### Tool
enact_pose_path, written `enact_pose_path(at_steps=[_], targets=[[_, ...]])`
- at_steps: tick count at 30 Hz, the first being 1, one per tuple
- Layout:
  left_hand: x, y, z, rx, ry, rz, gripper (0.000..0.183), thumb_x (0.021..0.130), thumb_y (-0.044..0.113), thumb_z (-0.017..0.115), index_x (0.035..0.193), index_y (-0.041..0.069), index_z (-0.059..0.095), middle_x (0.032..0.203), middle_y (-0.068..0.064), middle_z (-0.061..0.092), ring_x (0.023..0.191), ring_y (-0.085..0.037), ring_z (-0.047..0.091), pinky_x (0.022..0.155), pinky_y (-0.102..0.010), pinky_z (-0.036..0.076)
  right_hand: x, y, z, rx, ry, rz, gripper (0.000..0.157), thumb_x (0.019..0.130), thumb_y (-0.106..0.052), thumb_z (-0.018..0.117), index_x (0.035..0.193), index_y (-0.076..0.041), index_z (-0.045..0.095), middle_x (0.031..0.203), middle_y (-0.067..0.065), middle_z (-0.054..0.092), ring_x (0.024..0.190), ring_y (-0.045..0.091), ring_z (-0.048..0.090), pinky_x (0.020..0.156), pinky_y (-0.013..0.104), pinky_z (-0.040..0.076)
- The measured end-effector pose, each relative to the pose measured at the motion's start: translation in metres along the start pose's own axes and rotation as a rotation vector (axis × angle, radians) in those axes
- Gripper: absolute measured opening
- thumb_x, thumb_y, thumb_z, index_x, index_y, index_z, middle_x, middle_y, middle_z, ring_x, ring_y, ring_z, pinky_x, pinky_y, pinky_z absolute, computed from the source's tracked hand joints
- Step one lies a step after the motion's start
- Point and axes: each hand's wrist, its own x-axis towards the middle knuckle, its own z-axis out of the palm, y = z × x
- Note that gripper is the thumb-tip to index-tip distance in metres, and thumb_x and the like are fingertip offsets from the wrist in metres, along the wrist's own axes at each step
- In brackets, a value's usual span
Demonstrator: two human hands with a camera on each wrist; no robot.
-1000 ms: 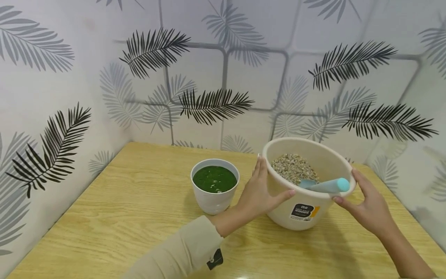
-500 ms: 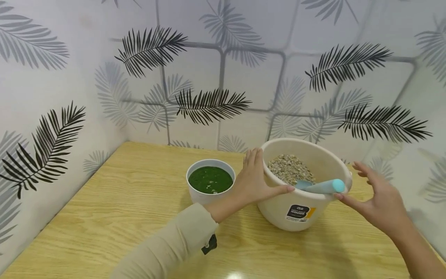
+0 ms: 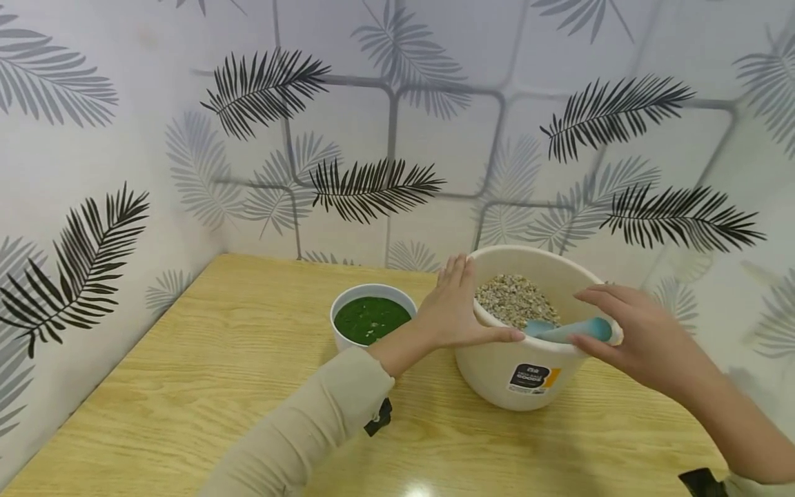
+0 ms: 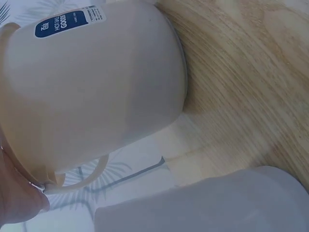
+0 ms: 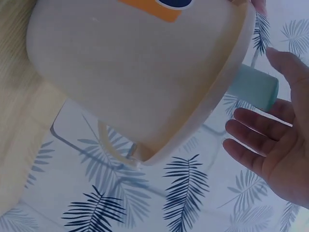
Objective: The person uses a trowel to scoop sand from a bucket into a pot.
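A cream plastic bucket (image 3: 491,376) with a dark label holds pale mixed grit (image 3: 512,298). My left hand (image 3: 448,312) holds its left side, thumb along the front rim and fingers at the side; the left wrist view shows part of that hand (image 4: 17,200) by the rim and bail handle (image 4: 82,183). Inside the bucket leans a light blue scoop (image 3: 574,331), handle resting over the right rim. Around that handle end my right hand (image 3: 649,342) is spread; in the right wrist view its fingers (image 5: 256,123) stand apart beside the handle (image 5: 254,87).
A white pot (image 3: 341,341) with green liquid (image 3: 373,319) stands left of the bucket, partly covered by my left forearm. Both stand on a wood-grain table (image 3: 248,331). Behind it rises a leaf-patterned wall (image 3: 447,152).
My right hand has let go of the bucket's right rim and moved left, over the scoop handle. My left hand stays at the bucket. The view has shifted slightly.
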Motion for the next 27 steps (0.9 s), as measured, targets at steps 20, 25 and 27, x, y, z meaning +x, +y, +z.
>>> enact_pose_path(at_steps=[20, 25, 27], targets=[[0.0, -0.006, -0.003, -0.032, -0.039, -0.013, 0.124, 0.06, 0.075, 0.061, 0.145, 0.005, 0.003, 0.153, -0.016, 0.003, 0.141, -0.028, 0.003, 0.114, -0.038, 0.014, 0.05, -0.007, 0.006, 0.139, -0.549, 0.004, 0.026, 0.074, -0.004, 0.065, 0.05, -0.01, 0.059, 0.047, -0.011, 0.047, 0.045, -0.002, 0.03, 0.041, 0.015, 0.029], [0.0, -0.006, 0.0, -0.052, -0.042, -0.018, 0.124, 0.06, 0.075, 0.061, 0.146, 0.006, 0.003, 0.153, -0.015, 0.002, 0.141, -0.029, 0.003, 0.114, -0.039, 0.015, 0.056, -0.004, 0.008, 0.149, -0.615, 0.036, 0.048, 0.071, 0.001, 0.06, 0.046, -0.019, 0.024, 0.048, -0.011, 0.013, 0.045, 0.002, 0.01, 0.044, 0.015, 0.012], [0.0, -0.005, 0.0, -0.057, -0.046, -0.018, 0.125, 0.06, 0.075, 0.061, 0.146, 0.006, 0.002, 0.153, -0.015, 0.001, 0.141, -0.029, 0.002, 0.114, -0.039, 0.014, 0.058, -0.002, 0.008, 0.165, -0.646, 0.066, 0.045, 0.067, 0.004, 0.058, 0.046, -0.019, 0.024, 0.049, -0.01, 0.012, 0.046, 0.004, 0.01, 0.044, 0.016, 0.011]])
